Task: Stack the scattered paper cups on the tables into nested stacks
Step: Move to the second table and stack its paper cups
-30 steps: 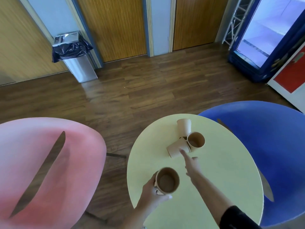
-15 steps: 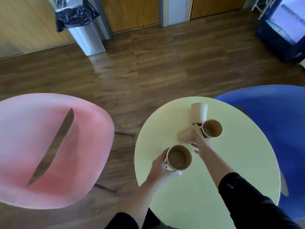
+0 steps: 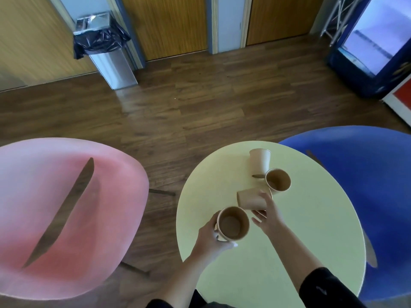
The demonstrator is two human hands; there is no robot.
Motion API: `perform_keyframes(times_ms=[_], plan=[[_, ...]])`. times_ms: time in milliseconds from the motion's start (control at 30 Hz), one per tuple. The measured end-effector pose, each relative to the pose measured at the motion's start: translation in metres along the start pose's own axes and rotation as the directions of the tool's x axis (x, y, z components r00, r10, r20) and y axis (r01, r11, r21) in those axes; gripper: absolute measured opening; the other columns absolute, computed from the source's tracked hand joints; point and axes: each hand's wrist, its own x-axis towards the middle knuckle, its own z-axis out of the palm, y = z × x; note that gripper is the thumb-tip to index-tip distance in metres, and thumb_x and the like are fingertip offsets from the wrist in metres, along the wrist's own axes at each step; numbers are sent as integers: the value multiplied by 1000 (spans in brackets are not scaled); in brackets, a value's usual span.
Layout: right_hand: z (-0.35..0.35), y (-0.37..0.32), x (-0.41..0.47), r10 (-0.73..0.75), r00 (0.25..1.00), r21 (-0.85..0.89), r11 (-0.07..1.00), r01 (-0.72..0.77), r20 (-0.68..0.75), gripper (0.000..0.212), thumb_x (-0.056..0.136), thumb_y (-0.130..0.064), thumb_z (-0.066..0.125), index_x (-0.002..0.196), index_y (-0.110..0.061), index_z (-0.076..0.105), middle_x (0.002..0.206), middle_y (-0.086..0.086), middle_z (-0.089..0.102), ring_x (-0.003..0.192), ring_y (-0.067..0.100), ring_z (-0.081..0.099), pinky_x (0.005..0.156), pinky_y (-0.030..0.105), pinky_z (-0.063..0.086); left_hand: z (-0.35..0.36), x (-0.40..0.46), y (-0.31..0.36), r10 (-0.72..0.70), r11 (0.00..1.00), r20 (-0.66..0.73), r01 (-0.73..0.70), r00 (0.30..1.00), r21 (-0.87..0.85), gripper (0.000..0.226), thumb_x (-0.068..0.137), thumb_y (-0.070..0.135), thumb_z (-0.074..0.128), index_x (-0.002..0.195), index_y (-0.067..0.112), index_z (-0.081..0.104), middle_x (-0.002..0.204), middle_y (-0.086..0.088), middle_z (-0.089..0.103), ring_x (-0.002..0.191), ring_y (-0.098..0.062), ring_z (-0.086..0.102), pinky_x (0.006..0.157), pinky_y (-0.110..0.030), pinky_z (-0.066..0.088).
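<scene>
Head camera is looking down on a round yellow table (image 3: pixel 289 252), flanked by a pink table (image 3: pixel 73 218) on the person's left and a blue table (image 3: pixel 360 174) on the right. The left hand (image 3: pixel 209 240) is wrapping its fingers and thumb around an upright brown paper cup (image 3: pixel 232 223), holding it near the table's left edge with its open mouth facing the camera. The right hand (image 3: pixel 268 216) is reaching just past that cup and gripping a second cup lying on its side (image 3: pixel 250 198) — fingers are curling over its rim end, while its closed base is pointing toward the left.

Two more cups are sitting farther back on the yellow top. One open-mouthed cup (image 3: pixel 278 181) is standing upright just beyond the tipped one, so close that I cannot tell whether they are touching. Behind it an upside-down cup (image 3: pixel 259 161) is resting with its base up, just beside the upright one.

A black sleeve (image 3: pixel 329 290) is covering the right forearm at the lower edge of the picture. Beyond the tables, dark wooden flooring is stretching away to a steel bin (image 3: pixel 111 54) lined with a black bag — standing against the far wall on the left — and a blue-framed glass-front fridge (image 3: pixel 373 45) is showing at the upper right.
</scene>
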Motion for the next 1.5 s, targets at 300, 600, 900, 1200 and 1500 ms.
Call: perform_keyframes(times_ms=[300,600,900,1200,1500], plan=[[-22,23,-45,-104,995,76,992,104,2,40,78,-28,71,111,-13,54,112,11,59,104,30,60,90,43,46,-2,-27,-16,16,1000,2,-16,1000,20,77,52,18,89,117,43,57,109,20,70,107,0,64,91,-16,50],[-26,28,-112,-552,809,-110,808,579,204,74,52,-45,71,119,-21,52,108,-6,64,99,14,64,89,36,52,0,-47,-35,-11,997,-11,12,1000,78,74,47,19,90,107,47,56,101,18,72,99,0,67,86,-16,50],[-42,59,-135,-506,494,-519,103,849,707,86,63,-39,74,138,-31,31,131,-18,41,121,-4,42,97,13,37,-1,-55,-36,-29,999,2,29,1000,33,76,51,7,88,116,35,58,102,12,74,98,-3,69,81,-17,53],[-51,82,-124,-433,588,-691,-123,712,683,88,68,-73,53,144,-37,25,152,-17,15,134,9,28,112,26,25,0,-61,-33,-16,1000,-4,16,1000,-10,75,50,8,84,112,41,58,100,12,74,96,-6,69,82,-19,55],[-56,82,-118,-425,575,-675,-129,726,699,90,68,-77,55,145,-41,23,149,-21,19,135,4,26,114,31,25,-2,-62,-32,-2,1000,3,2,1000,-1,79,45,17,89,116,37,58,102,13,73,98,-6,69,86,-24,56]])
